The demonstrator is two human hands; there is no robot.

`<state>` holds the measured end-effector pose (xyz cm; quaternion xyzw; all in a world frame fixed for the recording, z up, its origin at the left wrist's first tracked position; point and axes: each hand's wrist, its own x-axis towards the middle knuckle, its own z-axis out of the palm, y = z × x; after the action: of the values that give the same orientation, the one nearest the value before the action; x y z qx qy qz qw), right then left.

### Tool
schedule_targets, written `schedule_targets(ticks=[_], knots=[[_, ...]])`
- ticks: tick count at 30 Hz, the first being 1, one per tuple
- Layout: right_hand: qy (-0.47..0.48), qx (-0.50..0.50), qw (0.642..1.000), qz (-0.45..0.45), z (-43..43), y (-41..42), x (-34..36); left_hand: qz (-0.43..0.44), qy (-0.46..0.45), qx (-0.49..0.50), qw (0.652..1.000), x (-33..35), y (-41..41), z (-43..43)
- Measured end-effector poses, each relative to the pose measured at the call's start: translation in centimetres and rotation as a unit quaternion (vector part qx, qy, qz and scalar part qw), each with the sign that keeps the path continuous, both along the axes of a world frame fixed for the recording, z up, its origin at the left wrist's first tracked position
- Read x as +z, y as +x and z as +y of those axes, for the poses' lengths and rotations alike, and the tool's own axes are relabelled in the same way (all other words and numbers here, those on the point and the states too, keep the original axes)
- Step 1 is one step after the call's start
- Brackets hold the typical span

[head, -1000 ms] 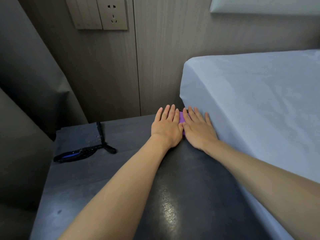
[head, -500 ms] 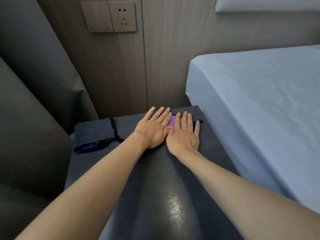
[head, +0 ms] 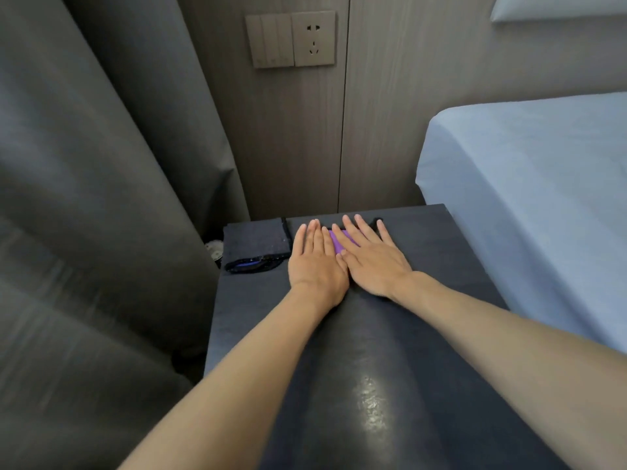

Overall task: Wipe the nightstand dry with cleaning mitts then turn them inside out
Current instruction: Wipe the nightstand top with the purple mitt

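My left hand (head: 317, 262) and right hand (head: 375, 262) lie flat, side by side and touching, fingers (head: 361, 228) extended and grasping nothing, at the far edge of the dark table (head: 373, 368). A purple cleaning mitt (head: 339, 239) shows between and beneath them, pressed to the surface. A second, dark mitt (head: 256, 245) lies at the far left corner, just beside my left hand. The bed (head: 529, 198) adjoins on the right.

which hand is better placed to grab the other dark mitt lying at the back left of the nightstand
Left. The left hand lies flat right beside the dark folded mitt with blue trim, nearly touching it. The right hand is farther off, and reaching over would mean crossing the left hand.
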<state>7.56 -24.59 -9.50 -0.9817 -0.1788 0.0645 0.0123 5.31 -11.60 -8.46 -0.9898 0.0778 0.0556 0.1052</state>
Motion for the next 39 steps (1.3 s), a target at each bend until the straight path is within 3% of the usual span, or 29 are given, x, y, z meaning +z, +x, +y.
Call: schedule_targets(ticks=[8,15,20,25,33,39], knots=[[-0.057,0.202,0.977,-0.038,-4.2,0.4,0.1,-0.005,-0.051,0.150,0.987,-0.4,-4.0,-4.8],[-0.047,0.199,0.979,-0.002,-8.6,-0.6,1.0,-0.006,-0.103,0.155,0.983,-0.6,-5.1,-9.0],[-0.046,0.107,0.993,-0.003,-12.2,-2.4,0.4,-0.008,-0.099,0.079,0.992,-0.8,-5.5,-11.5],[-0.062,-0.062,0.996,-0.011,-12.7,-5.2,0.1,-0.002,-0.116,-0.046,0.992,-0.6,-4.4,-11.8],[-0.004,-0.328,0.944,-0.019,-5.9,-8.9,-0.2,-0.010,-0.037,-0.283,0.958,0.2,-1.3,-7.3],[0.050,-0.390,0.920,0.005,2.6,-9.9,0.3,0.002,-0.019,-0.356,0.934,1.0,-0.5,0.1]])
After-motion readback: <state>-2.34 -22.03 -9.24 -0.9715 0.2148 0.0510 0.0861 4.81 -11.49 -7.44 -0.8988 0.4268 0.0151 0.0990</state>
